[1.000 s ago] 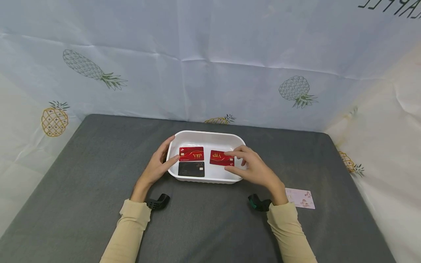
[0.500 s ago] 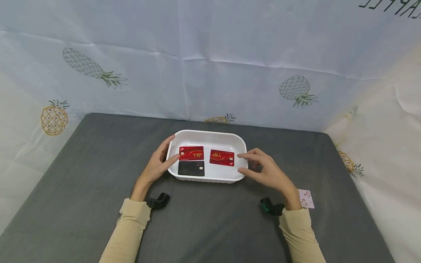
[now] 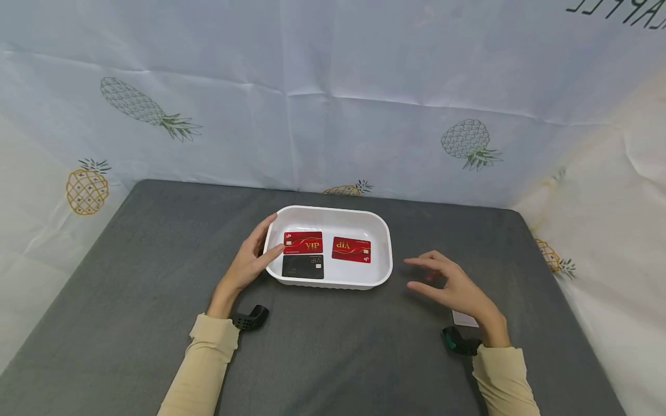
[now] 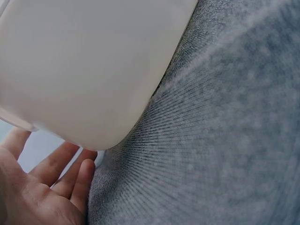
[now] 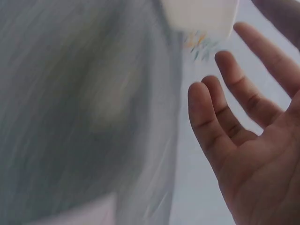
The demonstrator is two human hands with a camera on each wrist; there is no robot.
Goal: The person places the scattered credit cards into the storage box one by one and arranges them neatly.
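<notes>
My left hand [image 3: 245,264] grips the left end of a white plastic tray [image 3: 381,267], thumb over the rim and fingers along the outside. In the left wrist view the tray's smooth outer wall [image 4: 89,65] fills much of the picture, with the fingers behind its end. Inside the tray lie a red VIP card [image 3: 303,238], a black VIP card [image 3: 302,267] just below it, and a second red VIP card [image 3: 350,249] apart at the right. My right hand [image 3: 460,289] hovers right of the tray, fingers spread and holding nothing. Beneath its wrist a pale pink card [image 3: 463,319] is mostly hidden.
Grey cloth covers the table [image 3: 343,352]. Behind it hangs a pale curtain [image 3: 312,115] printed with pineapples. A black wrist camera sits on each wrist, the left one [image 3: 251,319] near the tray's front corner and the right one [image 3: 460,342] by the pink card.
My right hand has withdrawn from over the right red card, moving right and toward me, and now covers most of the pink card. Left hand, tray and cards in it stay put.
</notes>
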